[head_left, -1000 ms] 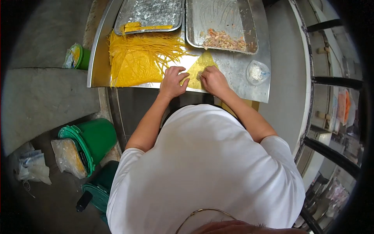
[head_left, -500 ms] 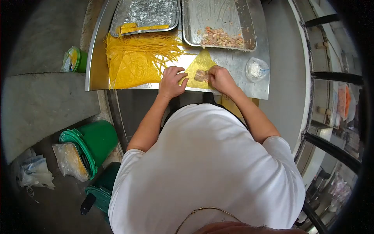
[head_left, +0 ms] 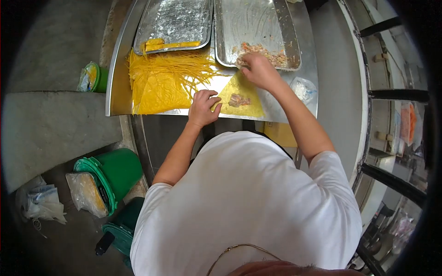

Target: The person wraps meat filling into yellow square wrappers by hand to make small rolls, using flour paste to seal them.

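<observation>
Reaching right hand (head_left: 258, 69) into tray (head_left: 294, 41) of filling (head_left: 277, 59), grip not visible; left hand (head_left: 203, 106), half-curled, empty, pins yellow wrapper (head_left: 248, 106). Risk: another scoop may overload and tear it.

Food-prep kitchen: steel counter (head_left: 119, 78), trays (head_left: 258, 20).

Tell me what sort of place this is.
Probably a commercial or street-stall food-preparation station. A stainless steel worktop carries rectangular metal trays, one holding minced pinkish filling, beside a stack of thin yellow wrapper sheets; green plastic buckets stand on the bare concrete floor.
</observation>
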Available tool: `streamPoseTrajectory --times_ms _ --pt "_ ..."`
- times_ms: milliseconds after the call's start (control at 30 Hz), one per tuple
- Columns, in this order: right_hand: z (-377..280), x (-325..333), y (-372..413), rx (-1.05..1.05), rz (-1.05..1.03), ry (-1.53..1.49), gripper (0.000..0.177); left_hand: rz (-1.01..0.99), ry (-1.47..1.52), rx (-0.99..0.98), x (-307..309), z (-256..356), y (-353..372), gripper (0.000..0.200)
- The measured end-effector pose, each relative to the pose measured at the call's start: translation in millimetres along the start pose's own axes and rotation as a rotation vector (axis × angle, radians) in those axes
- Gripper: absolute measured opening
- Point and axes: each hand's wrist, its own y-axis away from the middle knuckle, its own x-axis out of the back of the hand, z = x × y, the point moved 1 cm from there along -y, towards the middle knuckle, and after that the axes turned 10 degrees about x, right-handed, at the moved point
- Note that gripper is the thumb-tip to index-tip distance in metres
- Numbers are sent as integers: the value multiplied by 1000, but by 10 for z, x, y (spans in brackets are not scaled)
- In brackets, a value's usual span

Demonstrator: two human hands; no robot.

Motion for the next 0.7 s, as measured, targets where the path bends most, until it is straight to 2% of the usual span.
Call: streamPoseTrajectory --times_ms 33,100,133,200,333,367,400,467,500,633,700 --pt "69 -39 -94 6 4 1 22 6 -4 -3 0 3 6 17" --pt "198 -171 -264 26 -308 11 18 8 6 4 8 9 2 16" --pt "270 -173 -336 35 -307 16 18 18 4 4 16 9 -1 16" --pt "437 -134 -461 -102 -272 -242 15 32 22 -27 21 6 -3 19" --pt "780 -218 -880 -180 -302 -78 16 38 28 -27 3 -20 2 18" --pt "802 -270 -973 -264 -332 -94 17 29 24 -18 1 -24 2 18" --pt "866 -406 -1041 -261 -333 -94 17 31 23 -16 -1 -28 13 18" --pt "1033 -747 -1163 -50 -500 273 19 47 26 -18 -12 -28 6 18" --pt "891 -763 -1170 -50 -554 321 18 44 32 -15 -3 -20 -2 18" --pt "634 -741 -1192 34 -702 312 20 35 23 -10 0 -19 -10 18" --pt "586 -642 -1260 -28 -929 267 23 33 23 -13 5 -14 -12 18"
